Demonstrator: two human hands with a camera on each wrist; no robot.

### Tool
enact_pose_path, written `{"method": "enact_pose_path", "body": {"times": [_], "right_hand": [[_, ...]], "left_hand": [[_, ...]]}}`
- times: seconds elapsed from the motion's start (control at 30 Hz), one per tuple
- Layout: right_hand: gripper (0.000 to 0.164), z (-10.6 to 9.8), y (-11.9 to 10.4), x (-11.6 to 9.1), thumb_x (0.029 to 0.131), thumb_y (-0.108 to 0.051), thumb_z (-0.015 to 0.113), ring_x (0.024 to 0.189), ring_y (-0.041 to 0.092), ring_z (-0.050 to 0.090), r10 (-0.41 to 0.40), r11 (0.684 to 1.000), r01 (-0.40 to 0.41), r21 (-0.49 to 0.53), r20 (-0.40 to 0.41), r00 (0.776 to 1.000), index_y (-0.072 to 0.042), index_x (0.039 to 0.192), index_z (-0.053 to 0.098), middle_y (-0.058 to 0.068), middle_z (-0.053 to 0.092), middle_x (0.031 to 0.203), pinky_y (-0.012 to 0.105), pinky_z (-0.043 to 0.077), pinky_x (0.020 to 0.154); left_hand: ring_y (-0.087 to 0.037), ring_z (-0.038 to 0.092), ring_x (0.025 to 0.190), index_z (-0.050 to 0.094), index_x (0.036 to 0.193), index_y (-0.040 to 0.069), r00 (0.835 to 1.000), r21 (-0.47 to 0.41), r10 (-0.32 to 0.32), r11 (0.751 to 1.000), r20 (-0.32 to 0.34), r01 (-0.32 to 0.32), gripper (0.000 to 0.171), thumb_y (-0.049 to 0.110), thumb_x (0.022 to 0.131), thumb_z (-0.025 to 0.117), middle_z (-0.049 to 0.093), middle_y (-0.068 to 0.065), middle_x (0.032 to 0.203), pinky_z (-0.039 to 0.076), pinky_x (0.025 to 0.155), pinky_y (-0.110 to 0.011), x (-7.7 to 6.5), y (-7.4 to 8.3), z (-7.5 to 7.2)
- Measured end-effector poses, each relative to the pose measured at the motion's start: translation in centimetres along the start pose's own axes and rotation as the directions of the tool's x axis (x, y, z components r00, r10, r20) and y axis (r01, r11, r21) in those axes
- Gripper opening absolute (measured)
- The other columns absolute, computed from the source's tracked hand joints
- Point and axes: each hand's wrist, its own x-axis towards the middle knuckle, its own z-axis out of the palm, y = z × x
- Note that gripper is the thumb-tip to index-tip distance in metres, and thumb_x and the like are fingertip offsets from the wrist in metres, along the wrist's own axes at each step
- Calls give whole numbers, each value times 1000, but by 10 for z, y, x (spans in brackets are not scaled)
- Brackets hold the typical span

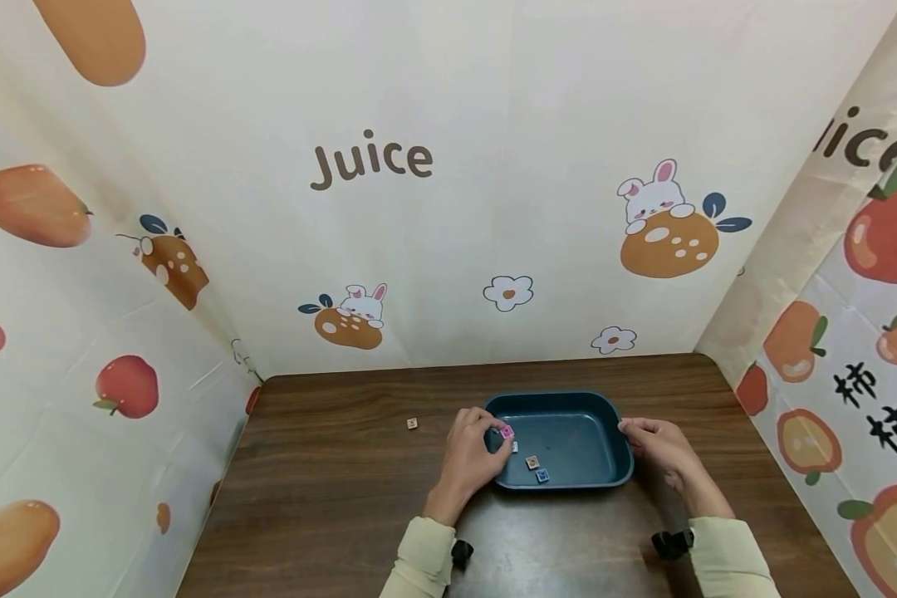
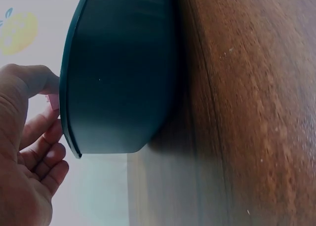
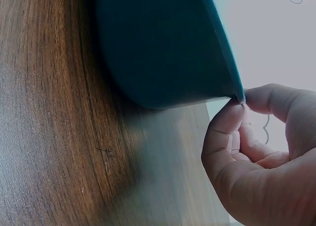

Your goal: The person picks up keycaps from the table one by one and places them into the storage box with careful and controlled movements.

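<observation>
A small pink square block [image 1: 507, 432] is pinched between the thumb and finger of my left hand [image 1: 467, 457], over the left side of a dark teal tray [image 1: 579, 440]. In the left wrist view, the tray's outer wall [image 2: 118, 83] partly hides that block. At the opposite end, my right hand [image 1: 665, 453] pinches the tray's rim between thumb and finger, which the right wrist view shows closely. Inside the tray lie a whitish block [image 1: 515, 447], a tan block [image 1: 532, 462] and a blue block [image 1: 542, 476].
Another tan block [image 1: 413, 423] lies on the brown wooden table [image 1: 329, 482], left of the tray. Behind the table hangs a white printed curtain [image 1: 448, 232], with similar printed sheets on both sides.
</observation>
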Motion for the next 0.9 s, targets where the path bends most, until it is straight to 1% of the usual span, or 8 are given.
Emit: {"method": "enact_pose_path", "body": {"times": [0.2, 0.37, 0.67, 0.9], "right_hand": [[59, -1, 0, 1, 109, -41, 55, 117, 22, 63, 9, 1000, -9, 2, 3, 1000, 6, 145, 58, 28, 58, 148, 24, 57, 86], [59, 0, 2, 2, 110, -40, 55, 118, 23, 63, 7, 1000, -7, 16, 7, 1000, 7, 145, 58, 29, 57, 149, 25, 58, 87], [57, 0, 2, 2, 109, -38, 56, 109, 14, 65, 2, 1000, -2, 18, 4, 1000, 7, 143, 59, 28, 60, 147, 23, 58, 83], [59, 0, 2, 2, 109, -40, 56, 112, 17, 64, 1, 1000, -1, 12, 9, 1000, 8, 144, 58, 28, 59, 147, 22, 58, 83]], "left_hand": [[-14, 59, 104, 82, 100, 17, 999, 4, 32, 999, -4, -32, 19, 33, 91, 82, 70, 2, 104, 55, 90, -33, 0, 2, 5], [-15, 59, 106, 81, 99, 17, 998, 28, 64, 998, 16, -64, 18, 34, 92, 82, 70, 1, 103, 56, 92, -34, -3, 3, 9], [-14, 58, 108, 81, 100, 19, 996, 41, 80, 996, 34, -82, 17, 34, 92, 81, 69, 4, 103, 55, 94, -35, -3, 3, 11], [-13, 58, 107, 81, 101, 21, 995, 78, 90, 993, 48, -94, 16, 35, 92, 81, 68, 6, 104, 54, 91, -33, -2, 2, 11]]}}
